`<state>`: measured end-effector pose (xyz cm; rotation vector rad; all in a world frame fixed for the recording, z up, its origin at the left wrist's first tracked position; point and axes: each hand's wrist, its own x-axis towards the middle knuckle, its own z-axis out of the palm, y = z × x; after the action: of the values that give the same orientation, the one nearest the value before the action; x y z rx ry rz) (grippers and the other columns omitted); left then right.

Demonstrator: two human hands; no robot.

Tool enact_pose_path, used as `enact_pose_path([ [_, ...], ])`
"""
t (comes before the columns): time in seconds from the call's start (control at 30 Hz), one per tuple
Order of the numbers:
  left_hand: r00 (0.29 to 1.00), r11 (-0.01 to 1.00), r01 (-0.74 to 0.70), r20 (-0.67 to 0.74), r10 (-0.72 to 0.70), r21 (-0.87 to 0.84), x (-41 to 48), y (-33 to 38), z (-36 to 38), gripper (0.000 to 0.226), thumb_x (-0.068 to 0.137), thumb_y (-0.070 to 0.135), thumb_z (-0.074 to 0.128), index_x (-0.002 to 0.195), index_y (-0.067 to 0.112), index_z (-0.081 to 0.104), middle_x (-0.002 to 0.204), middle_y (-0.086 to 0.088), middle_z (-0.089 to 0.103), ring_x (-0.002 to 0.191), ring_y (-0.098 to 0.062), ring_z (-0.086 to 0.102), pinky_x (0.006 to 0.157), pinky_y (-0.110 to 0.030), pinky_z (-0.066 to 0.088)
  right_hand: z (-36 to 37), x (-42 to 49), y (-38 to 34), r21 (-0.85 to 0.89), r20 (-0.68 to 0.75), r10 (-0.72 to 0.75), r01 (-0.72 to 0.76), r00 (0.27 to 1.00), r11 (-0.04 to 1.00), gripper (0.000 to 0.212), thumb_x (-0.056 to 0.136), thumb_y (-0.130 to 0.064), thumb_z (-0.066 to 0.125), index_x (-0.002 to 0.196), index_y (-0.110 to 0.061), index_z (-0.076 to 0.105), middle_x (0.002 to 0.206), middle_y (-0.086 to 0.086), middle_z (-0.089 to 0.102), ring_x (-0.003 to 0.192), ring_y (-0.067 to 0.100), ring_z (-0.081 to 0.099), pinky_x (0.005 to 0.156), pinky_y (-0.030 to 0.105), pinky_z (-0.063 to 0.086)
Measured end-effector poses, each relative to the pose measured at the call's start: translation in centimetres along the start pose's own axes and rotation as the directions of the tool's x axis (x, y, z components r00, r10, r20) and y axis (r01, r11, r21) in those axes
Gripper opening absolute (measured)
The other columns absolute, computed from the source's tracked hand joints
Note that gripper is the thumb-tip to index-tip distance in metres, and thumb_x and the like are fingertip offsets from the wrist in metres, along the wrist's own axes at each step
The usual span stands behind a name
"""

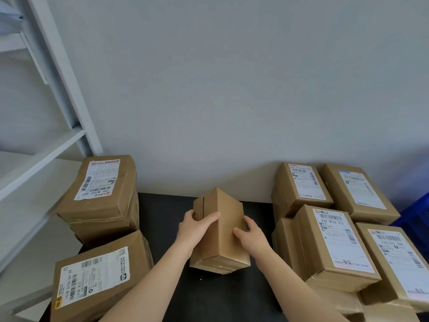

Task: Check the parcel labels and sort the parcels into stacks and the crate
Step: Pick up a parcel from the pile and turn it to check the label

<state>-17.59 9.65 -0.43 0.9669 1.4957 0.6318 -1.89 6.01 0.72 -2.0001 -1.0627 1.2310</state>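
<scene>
A plain brown cardboard parcel stands tilted on one edge in the middle of the black table; no label shows on its visible faces. My left hand grips its left side, fingers across the near face. My right hand holds its right side with the thumb on the front. Labelled parcels are stacked on both sides: a tall stack at the left back, one at the left front, and several on the right.
A blue crate shows at the right edge behind the right stacks. White metal shelving stands at the left. A pale wall runs close behind the table.
</scene>
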Motion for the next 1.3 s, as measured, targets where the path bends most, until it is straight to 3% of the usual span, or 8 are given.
enact_pose_path([
  [0.3,0.997,0.995,-0.051,-0.046,0.055,0.085,-1.7,-0.2,0.5,0.095,0.074,0.057,0.07,0.147,0.022,0.021,0.144,-0.007,0.029,0.126,-0.027,0.04,0.099,-0.042,0.039,0.5,-1.3,0.2,0.009,0.044,0.016,-0.016,0.999,1.0,0.051,0.101,-0.029,0.042,0.149,-0.022,0.026,0.148,0.002,0.037,0.13,0.021,0.042,0.106,0.035,0.036],
  [0.47,0.993,0.984,-0.082,-0.074,0.094,0.158,-1.9,-0.6,0.4,0.092,0.077,0.057,0.068,0.147,0.02,0.022,0.142,-0.007,0.03,0.124,-0.026,0.042,0.101,-0.043,0.04,0.9,-1.5,0.7,0.142,0.097,0.098,-0.111,0.99,0.984,0.052,0.101,-0.037,0.04,0.149,-0.023,0.027,0.145,0.003,0.041,0.128,0.023,0.043,0.109,0.039,0.033],
  [0.6,0.989,0.973,-0.109,-0.075,0.127,0.202,-2.0,-0.7,0.4,0.078,0.084,0.053,0.062,0.145,0.023,0.024,0.141,-0.007,0.03,0.124,-0.026,0.043,0.101,-0.042,0.04,1.4,-1.5,1.1,0.253,0.154,0.169,-0.204,0.973,0.946,0.053,0.098,-0.05,0.039,0.144,-0.024,0.034,0.134,0.004,0.049,0.12,0.023,0.049,0.106,0.041,0.037],
  [0.73,0.982,0.953,-0.147,-0.074,0.172,0.264,-1.7,-1.0,0.9,0.071,0.087,0.049,0.06,0.145,0.025,0.027,0.143,-0.006,0.032,0.127,-0.025,0.041,0.101,-0.04,0.041,1.5,-1.7,0.7,0.323,0.142,0.192,-0.229,0.971,0.918,0.045,0.098,-0.05,0.038,0.131,-0.021,0.045,0.116,0.005,0.057,0.106,0.023,0.055,0.1,0.041,0.042],
  [0.8,0.98,0.941,-0.157,-0.073,0.186,0.3,-1.5,-1.2,1.1,0.072,0.088,0.049,0.059,0.146,0.025,0.025,0.144,-0.006,0.032,0.13,-0.026,0.04,0.104,-0.042,0.041,1.3,-1.7,0.5,0.31,0.137,0.193,-0.227,0.972,0.923,0.045,0.098,-0.049,0.038,0.133,-0.021,0.043,0.118,0.005,0.056,0.109,0.024,0.055,0.1,0.041,0.042],
  [0.93,0.981,0.931,-0.154,-0.063,0.185,0.33,-1.1,-1.5,0.9,0.07,0.089,0.051,0.055,0.147,0.024,0.024,0.145,-0.007,0.033,0.129,-0.026,0.041,0.105,-0.044,0.041,1.5,-1.3,0.7,0.199,0.106,0.14,-0.159,0.985,0.967,0.056,0.098,-0.047,0.041,0.147,-0.024,0.029,0.142,0.004,0.044,0.127,0.025,0.046,0.106,0.042,0.037],
  [1.1,0.979,0.915,-0.168,-0.045,0.197,0.367,-0.7,-1.6,1.0,0.072,0.091,0.053,0.05,0.149,0.023,0.021,0.146,-0.008,0.032,0.129,-0.026,0.042,0.105,-0.044,0.041,2.1,-1.1,0.6,0.076,0.085,0.016,-0.022,0.996,0.997,0.066,0.095,-0.045,0.049,0.15,-0.024,0.019,0.143,0.001,0.043,0.126,0.022,0.048,0.104,0.04,0.041],
  [1.3,0.984,0.92,-0.171,0.01,0.179,0.354,-0.1,-2.0,1.0,0.074,0.091,0.053,0.049,0.15,0.022,0.017,0.145,-0.005,0.037,0.128,-0.023,0.044,0.104,-0.041,0.042,2.4,-0.7,0.5,0.015,0.087,-0.034,0.033,0.996,0.999,0.081,0.089,-0.051,0.055,0.151,-0.025,0.01,0.146,0.0,0.039,0.127,0.022,0.046,0.105,0.042,0.042],
])
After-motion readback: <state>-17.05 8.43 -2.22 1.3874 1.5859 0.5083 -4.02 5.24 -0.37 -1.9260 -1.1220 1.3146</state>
